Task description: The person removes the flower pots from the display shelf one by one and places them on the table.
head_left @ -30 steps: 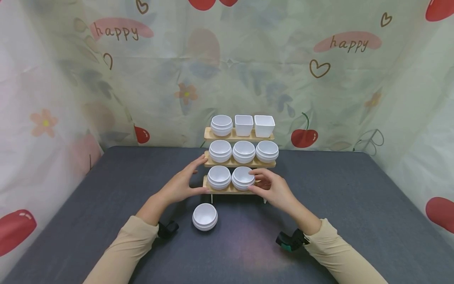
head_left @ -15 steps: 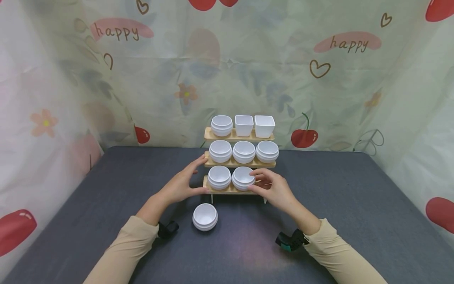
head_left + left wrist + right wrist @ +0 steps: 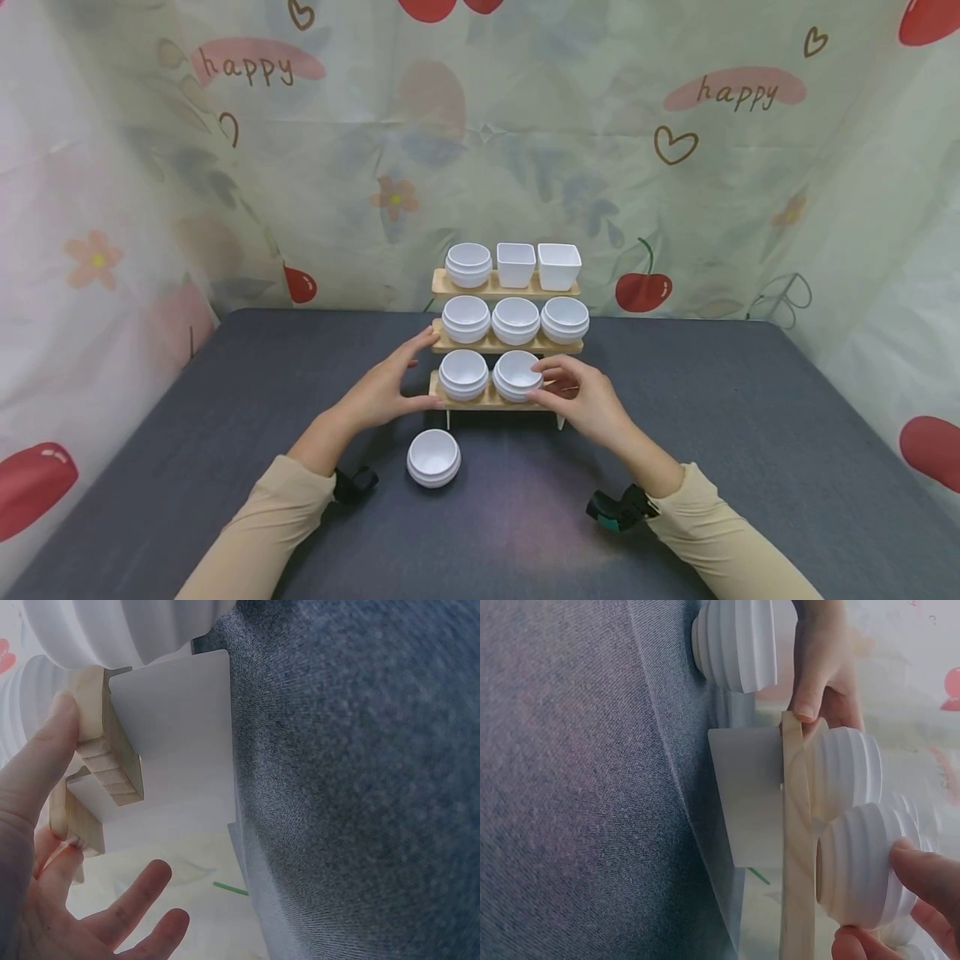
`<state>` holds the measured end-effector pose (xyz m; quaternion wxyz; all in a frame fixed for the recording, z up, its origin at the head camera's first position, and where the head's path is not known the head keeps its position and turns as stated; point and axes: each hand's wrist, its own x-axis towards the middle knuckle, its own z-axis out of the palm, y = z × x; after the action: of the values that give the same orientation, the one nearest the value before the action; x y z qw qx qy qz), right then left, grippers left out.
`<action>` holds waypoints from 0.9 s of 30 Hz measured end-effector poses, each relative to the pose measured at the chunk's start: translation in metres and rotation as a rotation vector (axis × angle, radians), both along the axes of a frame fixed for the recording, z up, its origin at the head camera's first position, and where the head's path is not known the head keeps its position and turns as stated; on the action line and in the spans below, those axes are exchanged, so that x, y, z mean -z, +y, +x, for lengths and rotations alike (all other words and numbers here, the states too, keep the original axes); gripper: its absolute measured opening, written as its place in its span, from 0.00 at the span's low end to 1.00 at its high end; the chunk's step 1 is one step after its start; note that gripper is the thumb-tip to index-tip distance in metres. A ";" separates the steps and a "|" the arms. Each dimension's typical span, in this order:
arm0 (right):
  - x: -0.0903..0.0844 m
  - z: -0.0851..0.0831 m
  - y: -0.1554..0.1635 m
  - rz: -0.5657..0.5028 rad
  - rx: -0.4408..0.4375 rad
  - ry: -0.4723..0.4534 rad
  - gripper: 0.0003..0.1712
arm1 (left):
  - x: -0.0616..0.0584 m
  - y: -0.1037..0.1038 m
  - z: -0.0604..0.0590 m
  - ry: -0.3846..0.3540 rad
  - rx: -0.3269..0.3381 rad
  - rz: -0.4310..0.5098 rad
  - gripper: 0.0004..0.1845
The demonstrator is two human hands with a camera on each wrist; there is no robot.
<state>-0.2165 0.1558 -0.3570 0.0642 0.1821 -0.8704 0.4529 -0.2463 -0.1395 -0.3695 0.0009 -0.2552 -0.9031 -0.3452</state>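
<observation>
A three-tier wooden stand (image 3: 447, 406) with white side panels (image 3: 180, 742) holds small white bowls. My right hand (image 3: 581, 400) pinches a round, ridged bowl (image 3: 517, 377) on the bottom tier, thumb and fingers at its right side. The right wrist view shows this bowl (image 3: 862, 866) with its base right at the shelf board (image 3: 798, 847). At the stand's left end, my left hand (image 3: 386, 385) touches the bottom tier with its thumb (image 3: 49, 750) and the middle tier with its index finger, other fingers spread. Another round bowl (image 3: 462, 375) sits on the bottom tier's left.
Round bowls (image 3: 516, 321) line the middle tier. Up top are a round bowl (image 3: 468, 265) and two square ones (image 3: 559, 267). A loose round bowl (image 3: 433, 458) stands on the dark cloth-covered table (image 3: 510, 533) in front of the stand. A patterned curtain (image 3: 487, 167) hangs behind.
My right hand has shifted slightly to the right with the pinched bowl, widening the gap to the bowl on its left. My left hand, the stand and the loose bowl stay put.
</observation>
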 end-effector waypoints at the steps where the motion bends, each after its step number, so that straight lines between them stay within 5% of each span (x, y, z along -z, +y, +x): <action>1: 0.000 0.000 0.000 0.001 0.002 -0.001 0.19 | 0.000 0.000 0.000 0.000 0.000 0.001 0.50; 27: -0.004 0.015 0.002 0.003 -0.021 -0.037 0.18 | -0.001 0.000 0.001 -0.006 0.004 0.008 0.49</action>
<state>-0.2019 0.1575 -0.3530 0.0433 0.1827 -0.8702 0.4555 -0.2453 -0.1396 -0.3685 -0.0016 -0.2562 -0.9012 -0.3496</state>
